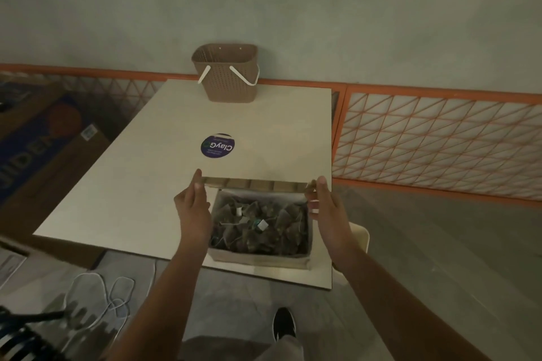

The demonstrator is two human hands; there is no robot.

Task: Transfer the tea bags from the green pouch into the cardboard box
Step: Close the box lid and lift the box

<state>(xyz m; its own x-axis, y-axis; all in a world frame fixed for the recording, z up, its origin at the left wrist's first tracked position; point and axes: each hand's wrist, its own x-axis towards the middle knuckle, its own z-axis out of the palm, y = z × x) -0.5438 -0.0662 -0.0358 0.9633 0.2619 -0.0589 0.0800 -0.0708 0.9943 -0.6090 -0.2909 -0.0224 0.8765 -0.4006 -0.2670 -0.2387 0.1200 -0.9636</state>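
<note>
A cardboard box (258, 259) stands at the near edge of the white table (140, 173). It holds several pyramid tea bags (258, 226) with strings and small tags. The box's lid flap (255, 184) stands raised at the far side. My left hand (192, 205) pinches the flap's left corner. My right hand (322, 202) pinches its right corner. The green pouch is not in view.
A brown perforated basket (230, 75) with white handles stands at the table's far edge. A round purple sticker (217, 146) lies mid-table. Orange lattice fencing (440, 143) runs along the right. White cables (99, 296) lie on the floor at left, near a large printed carton (44, 143).
</note>
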